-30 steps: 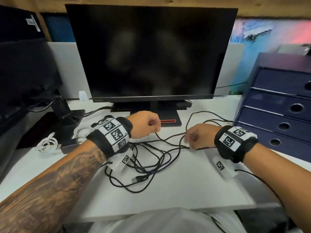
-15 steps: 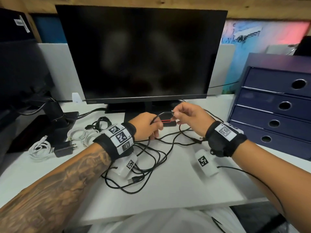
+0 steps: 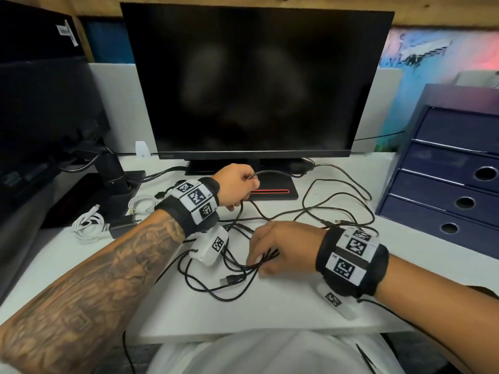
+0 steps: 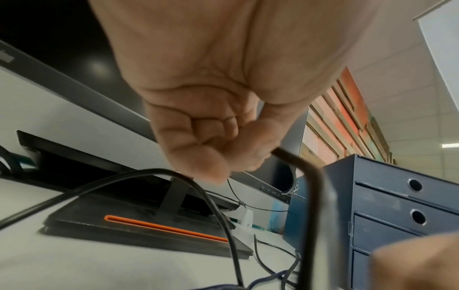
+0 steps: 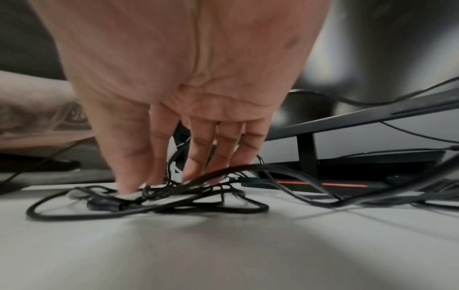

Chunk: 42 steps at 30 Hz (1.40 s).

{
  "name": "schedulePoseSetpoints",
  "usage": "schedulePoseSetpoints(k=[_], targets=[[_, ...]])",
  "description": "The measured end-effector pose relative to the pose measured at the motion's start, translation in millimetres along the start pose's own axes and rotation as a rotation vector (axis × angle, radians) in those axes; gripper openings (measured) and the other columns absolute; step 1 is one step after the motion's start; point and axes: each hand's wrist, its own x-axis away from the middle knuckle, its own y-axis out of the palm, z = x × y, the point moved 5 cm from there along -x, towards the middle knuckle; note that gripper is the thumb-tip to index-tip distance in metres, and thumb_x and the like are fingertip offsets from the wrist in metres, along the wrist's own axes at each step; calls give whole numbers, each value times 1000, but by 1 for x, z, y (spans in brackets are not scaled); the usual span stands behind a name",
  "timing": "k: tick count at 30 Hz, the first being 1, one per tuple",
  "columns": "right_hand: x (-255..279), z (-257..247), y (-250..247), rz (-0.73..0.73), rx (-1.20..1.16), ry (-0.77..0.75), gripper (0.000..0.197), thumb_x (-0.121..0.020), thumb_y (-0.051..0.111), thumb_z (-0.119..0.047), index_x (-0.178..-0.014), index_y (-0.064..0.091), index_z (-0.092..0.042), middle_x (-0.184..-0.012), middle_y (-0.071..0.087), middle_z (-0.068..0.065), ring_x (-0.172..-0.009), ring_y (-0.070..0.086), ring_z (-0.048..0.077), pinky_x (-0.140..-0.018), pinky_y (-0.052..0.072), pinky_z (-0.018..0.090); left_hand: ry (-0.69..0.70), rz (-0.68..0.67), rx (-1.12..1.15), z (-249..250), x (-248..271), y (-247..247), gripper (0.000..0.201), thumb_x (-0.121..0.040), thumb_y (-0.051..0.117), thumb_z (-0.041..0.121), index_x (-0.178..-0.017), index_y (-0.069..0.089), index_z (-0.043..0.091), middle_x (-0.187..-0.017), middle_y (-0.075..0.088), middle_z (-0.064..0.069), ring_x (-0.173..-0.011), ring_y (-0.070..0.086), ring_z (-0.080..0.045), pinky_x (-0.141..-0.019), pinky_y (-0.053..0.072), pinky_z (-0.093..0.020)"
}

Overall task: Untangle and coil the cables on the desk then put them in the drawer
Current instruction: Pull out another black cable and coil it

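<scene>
A tangle of thin black cables (image 3: pixel 216 279) sprawls over the white desk (image 3: pixel 270 317) in front of the monitor. My left hand (image 3: pixel 244 190) is raised near the monitor base, fingers curled round one black cable (image 4: pixel 298 162) that arcs away to the right. My right hand (image 3: pixel 259 260) is low over the near part of the tangle, fingers straight and pointing down, tips touching the bunched strands (image 5: pixel 174 196). The navy drawer unit (image 3: pixel 445 184) stands at the right with all its drawers closed.
A large dark monitor (image 3: pixel 256 82) fills the back; its flat base with a red stripe (image 3: pixel 270 191) lies just behind my left hand. White coiled cables (image 3: pixel 89 225) and a black plug adapter (image 3: pixel 121 225) lie at the left, beside a second monitor's stand (image 3: pixel 113 171).
My right hand has let go of the cable it held beside the left hand and come down and nearer onto the tangle. The left hand keeps its grip and has lifted slightly.
</scene>
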Motion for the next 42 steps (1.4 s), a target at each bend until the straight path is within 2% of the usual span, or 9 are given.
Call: schedulePoseSetpoints(k=[3,7,13,19,23,27,31,36,42], targets=[[-10,0,7,-67,103,44,29,-90,71,-32,-119,71,-34,-116,62,-9,-110,55,13,-94,48,33,10,-10,56,-1,-1,1,18,-100,54,25,-99,62,9,-70,60,-3,-52,58,-13,-50,54,-30],[-14,3,12,-88,153,102,7,-90,67,-30,-96,67,-27,-100,61,-10,-98,57,15,-88,51,38,18,-61,42,-4,0,6,12,-98,58,27,-98,64,16,-83,65,-2,-64,67,-11,-55,57,-30],[-7,23,-12,48,22,188,6,-97,56,-28,-92,54,-26,-87,57,-13,-85,53,14,-77,45,31,155,141,-18,10,-2,-13,18,-92,69,32,-94,66,14,-86,64,0,-68,54,-9,-62,43,-18],[-2,45,-36,268,-154,234,4,-99,59,-26,-99,63,-25,-89,62,-14,-82,57,3,-80,49,27,188,-59,-17,25,7,-1,30,-92,66,40,-83,66,12,-73,65,-1,-62,61,-11,-58,49,-23],[3,50,-49,378,-238,220,6,-99,59,-24,-96,63,-21,-90,67,-1,-85,61,15,-81,50,32,186,-139,-160,20,7,2,20,-93,66,38,-93,70,18,-90,73,-5,-85,68,-21,-80,57,-38],[6,56,-58,481,-313,234,10,-101,58,-25,-93,64,-22,-88,68,1,-82,61,17,-80,52,35,159,-231,-81,18,10,6,17,-92,68,35,-97,71,19,-89,75,1,-77,69,-5,-68,49,-21],[7,56,-59,549,-371,218,9,-101,57,-27,-97,64,-22,-84,67,1,-82,63,20,-81,54,38,216,-208,-127,21,11,6,18,-95,62,38,-89,69,23,-71,63,4,-67,58,-6,-70,51,-31],[9,53,-64,603,-481,98,18,-96,65,-22,-100,48,-23,-72,52,-4,-65,49,14,-66,48,33,197,-121,-125,18,5,-2,22,-98,59,37,-92,73,21,-66,53,4,-51,42,-1,-54,37,-18],[7,53,-62,481,-429,101,27,-84,79,-11,-104,73,-27,-89,63,-12,-67,49,11,-71,52,23,157,-135,-114,11,4,-6,21,-98,59,36,-93,73,21,-64,53,9,-54,45,-1,-58,39,-19]])
